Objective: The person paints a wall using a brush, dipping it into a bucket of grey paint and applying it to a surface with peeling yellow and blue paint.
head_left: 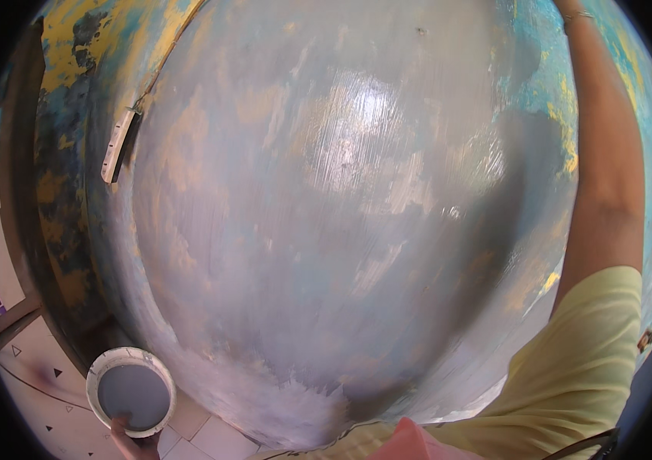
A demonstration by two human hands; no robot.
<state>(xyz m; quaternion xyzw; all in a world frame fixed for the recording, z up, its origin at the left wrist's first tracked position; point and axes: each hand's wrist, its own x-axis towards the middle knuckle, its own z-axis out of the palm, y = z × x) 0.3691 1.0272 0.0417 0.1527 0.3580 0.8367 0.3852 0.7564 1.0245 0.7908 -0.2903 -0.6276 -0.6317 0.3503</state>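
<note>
Left hand point(131, 445) — gripping bucket point(92, 385), grey liquid point(136, 392)

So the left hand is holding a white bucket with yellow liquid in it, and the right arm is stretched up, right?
Not quite: the head view shows the liquid is grey, not yellow. The left hand holds the white bucket, and the right arm is stretched up.

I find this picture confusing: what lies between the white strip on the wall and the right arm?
Between strip and right arm, the head view shows only patchy grey wall, partly glossy.
</note>
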